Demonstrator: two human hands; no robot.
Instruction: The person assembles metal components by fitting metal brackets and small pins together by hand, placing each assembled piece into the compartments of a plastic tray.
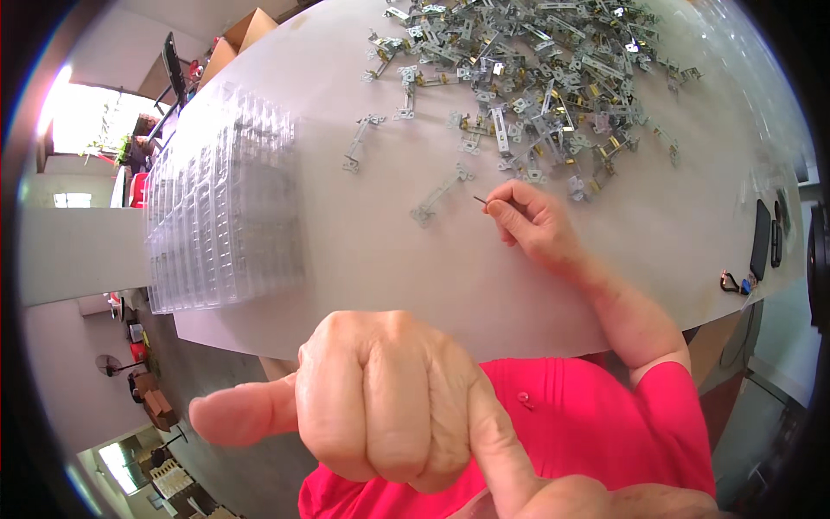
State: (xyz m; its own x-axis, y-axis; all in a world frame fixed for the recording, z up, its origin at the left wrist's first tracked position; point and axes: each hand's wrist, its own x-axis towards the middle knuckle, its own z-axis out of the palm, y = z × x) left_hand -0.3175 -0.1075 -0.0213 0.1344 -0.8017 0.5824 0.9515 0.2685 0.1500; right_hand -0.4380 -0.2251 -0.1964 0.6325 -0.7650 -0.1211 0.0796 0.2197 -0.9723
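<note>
Close in front of my view is my left hand (pixel 380 398), most of its fingers curled into a fist, one digit stuck out to the left. Nothing shows in it; its palm side is hidden. Over the table (pixel 363 259), my right hand (pixel 532 221) pinches a short, thin dark rod (pixel 480 200) between thumb and fingers, its tip pointing left. Just left of that tip, apart from it, lies a slim metal bracket (pixel 443 192). Another metal bracket (pixel 361 143) lies farther left. Beyond my right hand spreads a heap of silver metal brackets with brass-coloured parts (pixel 536 78).
A tall stack of clear plastic trays (pixel 220 203) stands at the table's left. Clear plastic sheeting (pixel 735 78) covers the far right. A black flat object (pixel 761 238) and a small tool with dark and blue handles (pixel 735 282) lie near the right edge. A cardboard box (pixel 238 43) stands beyond.
</note>
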